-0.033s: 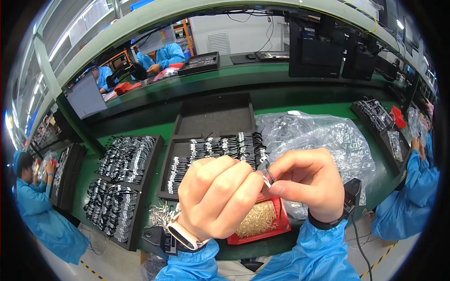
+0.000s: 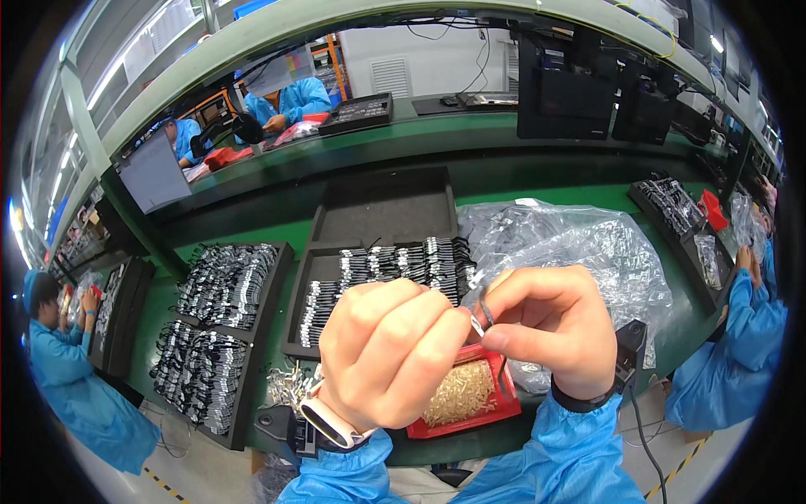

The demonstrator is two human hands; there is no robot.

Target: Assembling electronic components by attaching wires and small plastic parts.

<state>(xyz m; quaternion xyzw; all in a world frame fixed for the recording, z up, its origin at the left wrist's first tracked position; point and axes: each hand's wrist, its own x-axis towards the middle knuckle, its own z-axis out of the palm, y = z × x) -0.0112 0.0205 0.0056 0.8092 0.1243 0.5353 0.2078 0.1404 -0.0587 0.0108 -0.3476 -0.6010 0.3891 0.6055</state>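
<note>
In front of me my left hand (image 2: pixel 390 353) is closed, its thumb and fingertips pinching one end of a small silver-white piece on a black cord (image 2: pixel 476 326). Opposite it, my right hand (image 2: pixel 550 323) pinches the same piece and its dark cord between thumb and index finger. The fingers hide much of it. Beneath the hands sits a red tray (image 2: pixel 514 405) full of small pale gold parts (image 2: pixel 457 395). Behind my left hand, a black foam tray (image 2: pixel 295 323) holds rows of similar silver pieces with black cords (image 2: pixel 382 265).
Another black tray (image 2: pixel 275 290) packed with corded pieces stands at the left. Loose metal parts (image 2: pixel 287 386) lie beside my left wrist. A transparent plastic bag (image 2: pixel 579 252) spreads behind my right hand. Co-workers in blue sit at left (image 2: pixel 71 361), right (image 2: pixel 722 361) and across the bench.
The black cord at my right fingertips has shifted, and a dark strand now hangs below them over the red tray. Both hands stay nearly in place.
</note>
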